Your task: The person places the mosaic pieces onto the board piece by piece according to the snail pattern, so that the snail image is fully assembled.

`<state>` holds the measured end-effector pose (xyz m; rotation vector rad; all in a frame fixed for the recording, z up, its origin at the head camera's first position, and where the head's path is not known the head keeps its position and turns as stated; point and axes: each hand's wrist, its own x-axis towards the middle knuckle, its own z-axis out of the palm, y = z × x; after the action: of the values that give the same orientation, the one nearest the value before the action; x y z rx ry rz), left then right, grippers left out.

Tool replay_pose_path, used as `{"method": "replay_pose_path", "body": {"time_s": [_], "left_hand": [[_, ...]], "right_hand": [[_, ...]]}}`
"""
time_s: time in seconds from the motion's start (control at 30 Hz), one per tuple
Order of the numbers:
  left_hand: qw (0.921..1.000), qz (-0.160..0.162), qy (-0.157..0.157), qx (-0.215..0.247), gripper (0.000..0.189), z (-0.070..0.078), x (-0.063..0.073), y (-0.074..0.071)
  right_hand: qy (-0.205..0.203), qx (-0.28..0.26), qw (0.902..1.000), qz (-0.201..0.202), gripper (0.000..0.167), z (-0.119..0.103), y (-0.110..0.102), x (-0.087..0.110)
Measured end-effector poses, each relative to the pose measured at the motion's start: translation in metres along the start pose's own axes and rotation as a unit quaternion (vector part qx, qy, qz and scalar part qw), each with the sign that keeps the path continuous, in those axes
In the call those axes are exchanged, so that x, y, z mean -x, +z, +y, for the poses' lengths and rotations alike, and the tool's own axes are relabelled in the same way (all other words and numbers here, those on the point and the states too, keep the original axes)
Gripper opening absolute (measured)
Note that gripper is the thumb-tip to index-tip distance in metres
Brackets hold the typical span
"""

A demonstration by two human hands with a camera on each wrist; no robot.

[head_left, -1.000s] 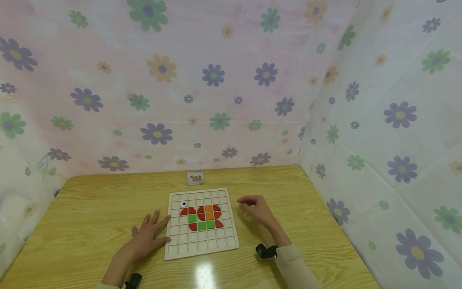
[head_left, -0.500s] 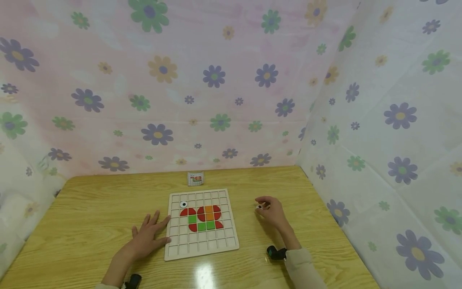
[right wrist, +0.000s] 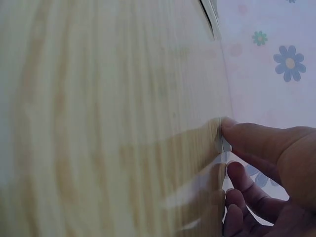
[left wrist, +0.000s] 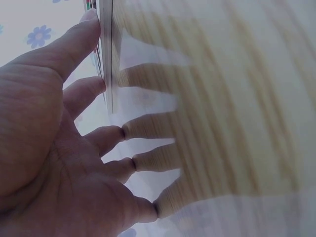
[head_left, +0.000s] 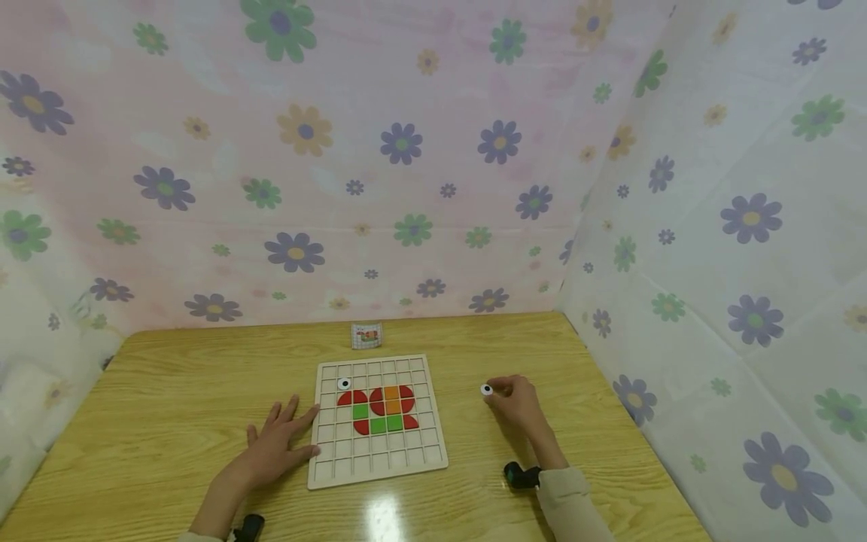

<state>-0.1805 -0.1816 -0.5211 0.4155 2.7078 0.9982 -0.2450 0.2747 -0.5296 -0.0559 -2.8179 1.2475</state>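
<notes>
A pale wooden grid board (head_left: 379, 459) lies on the table, carrying red, green and orange flat pieces (head_left: 360, 411) in an animal shape. One round white eye piece (head_left: 345, 384) sits in its upper left part. My left hand (head_left: 271, 448) rests on the table with its fingers spread, thumb and index fingertips at the board's left edge. Right of the board, my right hand (head_left: 518, 403) pinches a second white eye piece (head_left: 486, 389) with a black dot, low at the tabletop. In the right wrist view this disc (right wrist: 226, 143) shows almost edge-on beside the thumb tip.
Behind the board lies a small picture card (head_left: 366, 336) with a similar coloured figure. The wooden table (head_left: 203, 376) ends at flowered cloth walls at the back and sides. Black wrist cameras (head_left: 521, 476) sit on both wrists.
My right hand has moved right, away from the board's edge, and the eye piece at its fingertips has come into plain view. My left hand and the board stay as they were.
</notes>
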Motion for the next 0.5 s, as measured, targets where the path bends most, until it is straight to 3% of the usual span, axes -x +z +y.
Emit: {"method": "replay_pose_path", "body": {"time_s": [0.5], "left_hand": [[1.0,-0.004,-0.002,0.002,0.075,-0.0039,-0.0008,0.0016]], "right_hand": [[0.013,-0.039,0.9991,-0.004,0.017,-0.0025,0.0015,0.0027]]}}
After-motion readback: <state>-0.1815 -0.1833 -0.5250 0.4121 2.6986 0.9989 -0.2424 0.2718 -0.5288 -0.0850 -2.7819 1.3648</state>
